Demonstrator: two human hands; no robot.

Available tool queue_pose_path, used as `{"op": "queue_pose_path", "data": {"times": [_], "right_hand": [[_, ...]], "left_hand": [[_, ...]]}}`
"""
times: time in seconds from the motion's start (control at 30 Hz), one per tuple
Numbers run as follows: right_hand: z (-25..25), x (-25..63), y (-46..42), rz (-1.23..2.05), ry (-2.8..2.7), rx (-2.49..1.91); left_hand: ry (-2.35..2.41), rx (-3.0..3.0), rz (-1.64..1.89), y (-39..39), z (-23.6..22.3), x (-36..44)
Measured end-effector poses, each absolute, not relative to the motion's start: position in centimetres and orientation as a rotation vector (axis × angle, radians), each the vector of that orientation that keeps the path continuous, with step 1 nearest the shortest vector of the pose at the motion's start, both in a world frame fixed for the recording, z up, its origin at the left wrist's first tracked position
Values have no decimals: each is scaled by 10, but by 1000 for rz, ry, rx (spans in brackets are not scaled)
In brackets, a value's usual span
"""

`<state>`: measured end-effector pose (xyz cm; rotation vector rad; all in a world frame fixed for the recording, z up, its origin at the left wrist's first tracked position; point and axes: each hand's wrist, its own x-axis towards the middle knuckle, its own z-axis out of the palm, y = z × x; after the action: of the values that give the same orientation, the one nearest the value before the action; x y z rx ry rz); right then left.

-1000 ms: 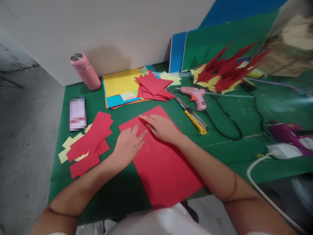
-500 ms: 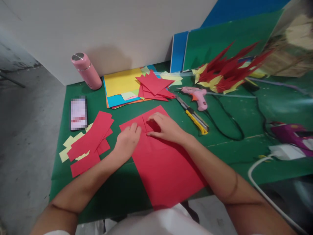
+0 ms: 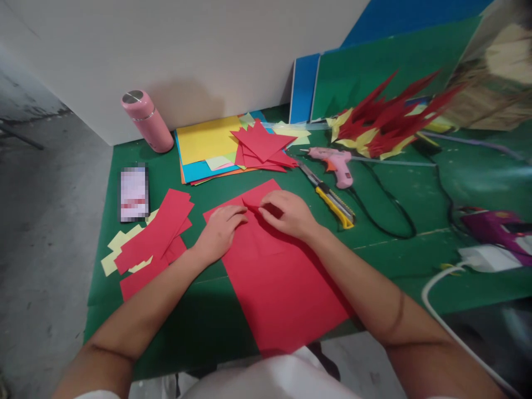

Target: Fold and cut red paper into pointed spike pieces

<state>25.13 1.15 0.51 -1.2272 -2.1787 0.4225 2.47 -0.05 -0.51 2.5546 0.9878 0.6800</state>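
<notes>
A small red piece [image 3: 251, 205], raised along one edge, sits on the far end of a large red sheet [image 3: 291, 305], which runs from the middle of the green counter [image 3: 187, 327] to its near edge. With red on red, I cannot tell exactly where the piece ends. The right hand [image 3: 286, 211] is curled, thumb and fingertips almost meeting, and seems to pinch the raised edge. The left hand [image 3: 222, 230] has its fingers bent and close together by the piece's other side; whether it grips or only presses, I cannot tell.

To handle this well, the left fingers should weigh down the flat part while the right keeps a light pinch close to the edge. Edges are best matched before any crease is pressed firm, since stiff paper would show a second one.

Towards the left edge lie red strips [image 3: 155, 227] over yellow slips [image 3: 118, 239], near the left forearm, which could sweep them. A phone [image 3: 133, 194] lies beyond; a bottle [image 3: 149, 124] stands near the far left corner. Coloured sheets [image 3: 208, 138] topped by red triangles [image 3: 261, 138] lie along the back edge. Right of the sheet, a cutter [image 3: 332, 206] and a glue gun [image 3: 339, 163] could hinder the right elbow's swing.
</notes>
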Motion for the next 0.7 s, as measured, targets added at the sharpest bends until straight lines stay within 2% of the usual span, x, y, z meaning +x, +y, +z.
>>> {"op": "queue_pose_path", "data": {"times": [0.27, 0.53, 0.7], "right_hand": [[1, 250, 15, 587, -1775, -1444], [-4, 251, 17, 662, -1750, -1424], [-2, 252, 15, 549, -1902, -1398]], "left_hand": [[1059, 2574, 609, -2, 7, 25], [1189, 2641, 430, -7, 7, 30], [1163, 2651, 448, -6, 6, 30]]}}
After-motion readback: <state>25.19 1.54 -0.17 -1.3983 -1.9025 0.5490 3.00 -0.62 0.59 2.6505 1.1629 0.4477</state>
